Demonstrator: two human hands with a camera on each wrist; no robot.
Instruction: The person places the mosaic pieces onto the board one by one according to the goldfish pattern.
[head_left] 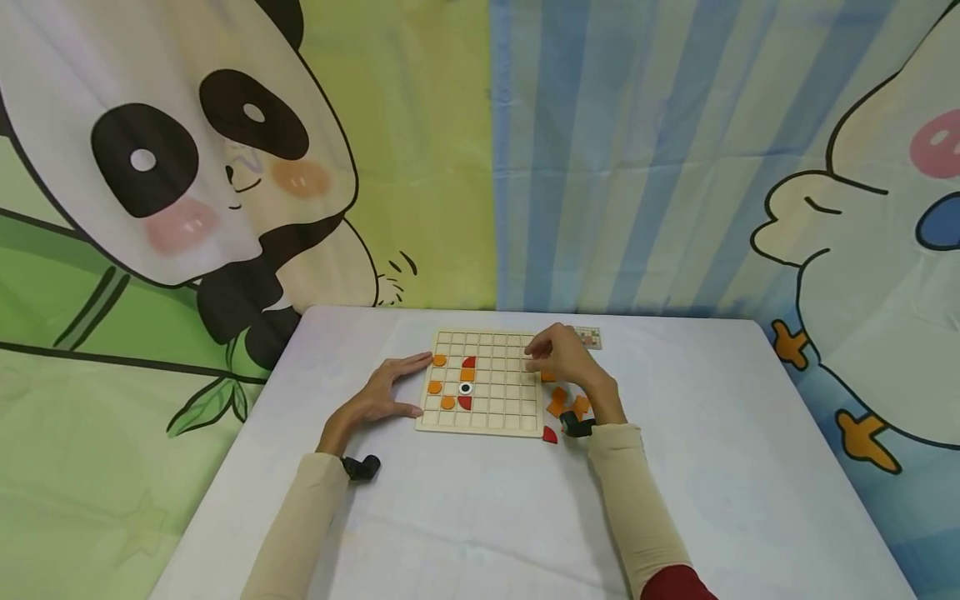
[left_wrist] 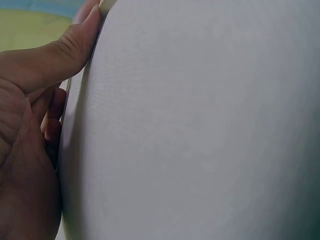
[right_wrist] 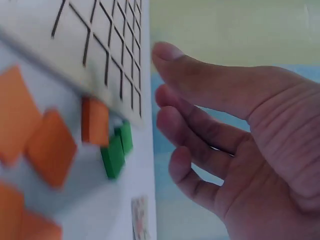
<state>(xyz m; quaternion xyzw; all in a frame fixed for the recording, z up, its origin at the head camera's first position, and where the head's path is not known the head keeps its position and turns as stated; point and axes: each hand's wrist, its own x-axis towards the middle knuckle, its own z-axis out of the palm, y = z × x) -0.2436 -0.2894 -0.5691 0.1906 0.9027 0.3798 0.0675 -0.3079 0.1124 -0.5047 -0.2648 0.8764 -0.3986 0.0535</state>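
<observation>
A pale square grid board (head_left: 502, 408) lies on the table. On its left part sit several orange discs (head_left: 435, 387), two red quarter-round pieces (head_left: 468, 362), an orange square (head_left: 467, 375) and a round white piece with a black ring (head_left: 466, 388). My left hand (head_left: 372, 395) rests at the board's left edge, thumb and fingers spread and touching it. Above the board's upper right edge hovers my right hand (head_left: 562, 358). Its fingers are loosely bent, and in the right wrist view no piece shows between thumb and fingers (right_wrist: 172, 122).
Loose orange pieces (head_left: 557, 402) lie right of the board, partly under the right wrist. Green pieces (right_wrist: 114, 157) lie by its edge. A red piece (head_left: 550, 435) is at the lower right corner. Behind the right hand is a small printed card (head_left: 590, 337).
</observation>
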